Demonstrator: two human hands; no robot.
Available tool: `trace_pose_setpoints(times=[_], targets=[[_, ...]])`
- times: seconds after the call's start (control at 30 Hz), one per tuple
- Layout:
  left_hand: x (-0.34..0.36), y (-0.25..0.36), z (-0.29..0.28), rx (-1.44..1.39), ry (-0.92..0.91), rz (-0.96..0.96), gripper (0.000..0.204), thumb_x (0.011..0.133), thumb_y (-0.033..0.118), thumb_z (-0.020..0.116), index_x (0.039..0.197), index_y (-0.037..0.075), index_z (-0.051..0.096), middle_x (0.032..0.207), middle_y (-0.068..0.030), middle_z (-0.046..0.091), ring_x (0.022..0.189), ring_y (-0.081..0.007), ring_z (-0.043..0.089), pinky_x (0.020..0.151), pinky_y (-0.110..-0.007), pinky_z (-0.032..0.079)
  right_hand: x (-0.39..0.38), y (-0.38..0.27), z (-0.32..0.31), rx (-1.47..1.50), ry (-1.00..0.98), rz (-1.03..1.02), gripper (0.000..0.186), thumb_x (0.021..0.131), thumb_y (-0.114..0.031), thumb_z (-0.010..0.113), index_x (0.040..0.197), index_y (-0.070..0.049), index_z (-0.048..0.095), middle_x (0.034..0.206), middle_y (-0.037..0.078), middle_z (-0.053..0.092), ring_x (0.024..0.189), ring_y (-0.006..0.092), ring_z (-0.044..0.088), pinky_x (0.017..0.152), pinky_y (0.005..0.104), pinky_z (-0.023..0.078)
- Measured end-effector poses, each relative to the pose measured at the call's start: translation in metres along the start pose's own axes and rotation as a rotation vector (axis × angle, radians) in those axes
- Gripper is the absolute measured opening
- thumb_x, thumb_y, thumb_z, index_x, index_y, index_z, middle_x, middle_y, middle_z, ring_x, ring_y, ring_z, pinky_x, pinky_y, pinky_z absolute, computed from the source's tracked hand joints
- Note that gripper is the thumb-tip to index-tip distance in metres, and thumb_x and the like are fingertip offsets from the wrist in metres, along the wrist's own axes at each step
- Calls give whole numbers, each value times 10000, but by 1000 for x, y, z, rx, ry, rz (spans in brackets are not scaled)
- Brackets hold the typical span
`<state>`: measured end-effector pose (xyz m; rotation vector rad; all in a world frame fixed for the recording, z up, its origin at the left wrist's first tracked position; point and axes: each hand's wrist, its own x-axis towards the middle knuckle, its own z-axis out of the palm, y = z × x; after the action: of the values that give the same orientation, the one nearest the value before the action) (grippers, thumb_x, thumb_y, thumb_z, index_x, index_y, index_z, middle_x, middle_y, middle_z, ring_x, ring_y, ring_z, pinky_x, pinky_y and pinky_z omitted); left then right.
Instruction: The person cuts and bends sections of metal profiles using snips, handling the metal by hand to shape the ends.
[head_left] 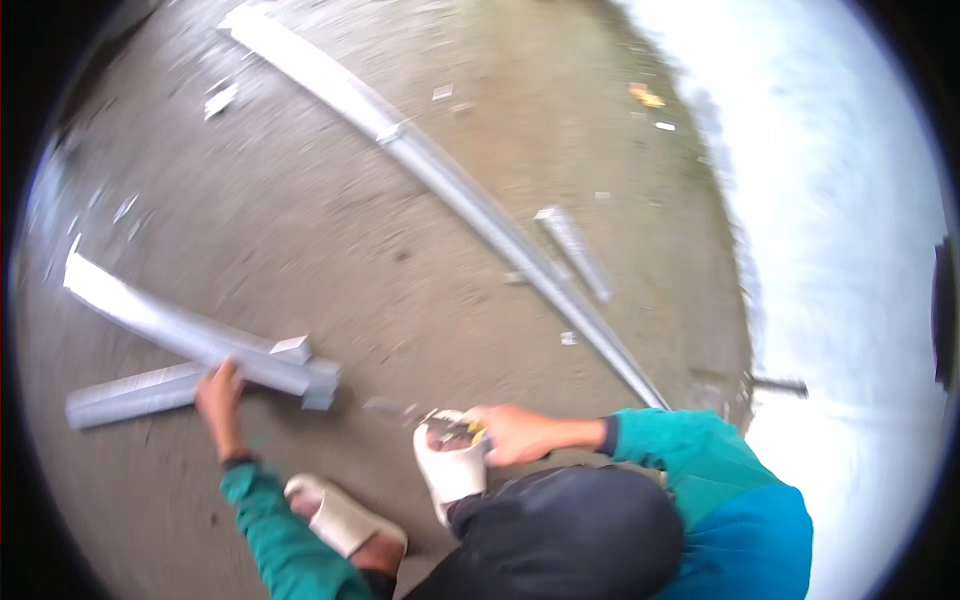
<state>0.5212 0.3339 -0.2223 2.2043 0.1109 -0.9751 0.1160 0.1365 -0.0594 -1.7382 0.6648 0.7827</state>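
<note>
Brown gritty floor [300, 240], well off right edge: long silver metal channel [165, 322] lies across straight grey channel [135, 397]. Left hand [218, 395] touches silver one's lower edge, grip unclear; right hand [515, 435] wraps yellow-handled metal tool [472, 430]. I judge channel light, stiff, slick; hold mid-length.

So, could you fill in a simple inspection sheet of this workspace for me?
Surface: brown ground, scattered with small bits.
Work pieces: two silvery lengths, crossed at left; a long silvery length and a short silvery piece farther right.
Clutter: a pale scrap and a yellowish scrap.
Hands: left hand touches the crossed lengths, grip unclear; right hand holds a tool with yellow parts, blurred.
Cables: nothing seen.
Surroundings: pale surface along the right.
</note>
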Motion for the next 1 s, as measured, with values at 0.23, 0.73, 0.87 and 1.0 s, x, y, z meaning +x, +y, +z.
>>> trace_pose_setpoints(times=[0.23, 0.73, 0.87, 1.0], targets=[[-50, 88, 72, -646, -245, -3, 471, 914, 407, 597, 1231, 62, 554, 1090, -83, 563, 909, -198, 554, 765, -353, 454, -41, 46, -2, 216, 185, 46, 587, 652, -124, 649, 1213, -2, 524, 944, 152, 627, 864, 243, 608, 765, 373, 493], [-75, 100, 42, -787, -103, 238, 220, 894, 239, 635, 950, 28, 611, 812, -26, 637, 648, -105, 587, 490, -248, 397, -13, -56, -12, 137, 104, -61, 445, 734, -87, 652, 1167, -28, 567, 1087, 92, 686, 1019, 226, 652, 868, 364, 488], [-80, 102, 49, -768, -56, 200, 258, 884, 259, 643, 959, 15, 603, 823, -33, 624, 686, -114, 571, 544, -266, 408, -14, -56, -8, 111, 159, -74, 428, 736, -98, 661, 1150, -34, 574, 1074, 103, 684, 992, 243, 656, 858, 370, 490], [-82, 106, 53, -730, -37, 192, 297, 875, 272, 646, 957, -9, 593, 824, -41, 610, 692, -121, 556, 567, -280, 418, -8, -39, 0, 48, 263, -107, 507, 695, -75, 646, 1185, -6, 533, 996, 183, 652, 921, 340, 633, 832, 383, 485]])
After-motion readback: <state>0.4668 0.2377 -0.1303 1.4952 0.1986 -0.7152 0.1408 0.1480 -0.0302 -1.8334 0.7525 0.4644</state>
